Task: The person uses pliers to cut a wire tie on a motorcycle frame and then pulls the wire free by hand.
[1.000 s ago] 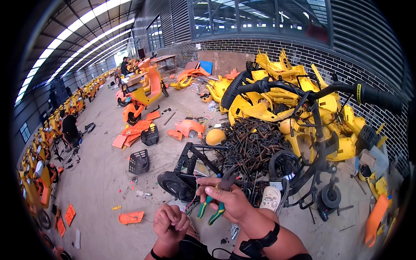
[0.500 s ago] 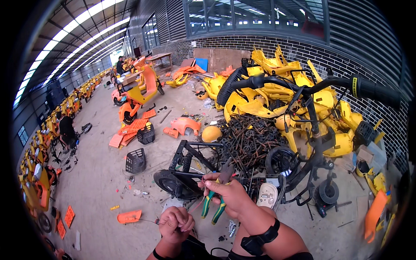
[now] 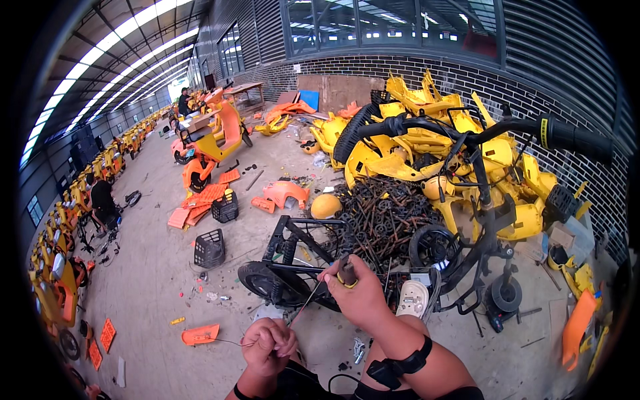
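Black cable (image 3: 303, 308), thin and taut, runs between the two hands at the bottom of the view. The left hand (image 3: 268, 345) is curled into a fist around its lower end, and a thinner strand trails off to the left over the concrete floor (image 3: 153, 280). The right hand (image 3: 360, 295) is closed around a tool with a yellow-and-black handle (image 3: 347, 273) — its working end is hidden behind the fingers — just where the cable's upper end meets it. A black strap (image 3: 400, 365) wraps that forearm. Just beyond the hands lies a stripped black bike frame (image 3: 293, 257) with one wheel, a white part (image 3: 413, 298) beside it. Farther back sit a heap of dark rusty metal parts (image 3: 383, 213), two black baskets (image 3: 210, 248) and piles of yellow plastic panels (image 3: 427, 133) — an orange scooter (image 3: 213, 143) stands far off.
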`<control>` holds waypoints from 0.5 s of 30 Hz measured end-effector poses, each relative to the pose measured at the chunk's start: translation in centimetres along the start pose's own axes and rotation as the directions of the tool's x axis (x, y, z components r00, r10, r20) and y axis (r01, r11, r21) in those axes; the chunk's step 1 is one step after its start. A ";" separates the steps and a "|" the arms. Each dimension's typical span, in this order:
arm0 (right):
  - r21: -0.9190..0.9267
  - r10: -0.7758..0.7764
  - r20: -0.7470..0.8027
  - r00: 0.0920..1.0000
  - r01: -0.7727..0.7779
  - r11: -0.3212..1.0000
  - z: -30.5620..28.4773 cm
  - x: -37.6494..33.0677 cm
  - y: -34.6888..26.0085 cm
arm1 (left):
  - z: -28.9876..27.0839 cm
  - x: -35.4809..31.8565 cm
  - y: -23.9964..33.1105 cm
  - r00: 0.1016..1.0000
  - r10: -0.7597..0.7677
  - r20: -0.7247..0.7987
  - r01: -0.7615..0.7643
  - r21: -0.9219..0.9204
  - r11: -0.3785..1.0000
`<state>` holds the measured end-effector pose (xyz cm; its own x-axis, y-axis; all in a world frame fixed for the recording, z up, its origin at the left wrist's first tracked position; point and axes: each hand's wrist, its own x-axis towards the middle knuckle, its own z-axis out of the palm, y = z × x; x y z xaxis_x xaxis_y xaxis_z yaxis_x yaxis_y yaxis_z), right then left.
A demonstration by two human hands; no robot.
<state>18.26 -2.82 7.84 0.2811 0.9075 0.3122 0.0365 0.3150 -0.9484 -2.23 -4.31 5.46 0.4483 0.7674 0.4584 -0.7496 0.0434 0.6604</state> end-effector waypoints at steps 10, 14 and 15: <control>-0.490 -0.287 -0.181 0.941 0.167 0.855 -0.1 0.3 0.7 | 1.9 0.5 1.3 0.996 0.082 0.022 -0.085 0.298 0.951; -0.324 -0.195 -0.353 0.915 0.076 0.943 -2.0 2.6 0.4 | 2.4 -0.1 2.7 0.984 0.178 0.025 -0.177 0.299 0.938; -0.287 -0.048 -0.343 0.938 -0.056 0.956 -2.7 2.8 -0.5 | 2.5 0.1 2.9 0.984 0.179 0.006 -0.174 0.283 0.943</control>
<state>21.59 -1.21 9.06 0.5906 0.7410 0.3195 0.2941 0.1710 -0.9403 -3.10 -5.71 8.91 0.3096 0.7587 0.5732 -0.6470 -0.2736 0.7117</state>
